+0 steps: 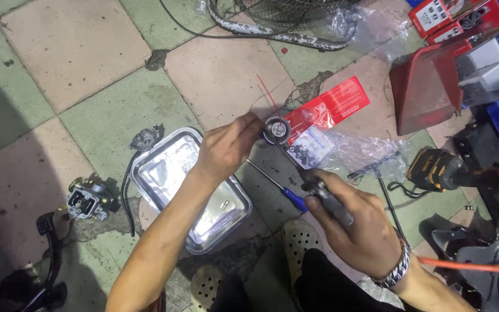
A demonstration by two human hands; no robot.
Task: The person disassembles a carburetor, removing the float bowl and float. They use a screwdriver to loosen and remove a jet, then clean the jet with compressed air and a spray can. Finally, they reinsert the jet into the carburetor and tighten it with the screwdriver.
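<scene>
Just right of the metal tray (145, 179), the left hand (226, 147) pinches a small round metal part (276, 129) while the right hand (359, 228) grips a dark tool (324, 196) against it. Work looks midway; a carburetor (90, 199) lies left of the tray, a blue screwdriver (287, 193) just right.

Small round metal part (276, 129), held aloft

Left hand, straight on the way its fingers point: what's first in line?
The left hand points right, already touching the round metal part. Beyond that, probably the red printed packet on the floor; depth is unclear.
</scene>
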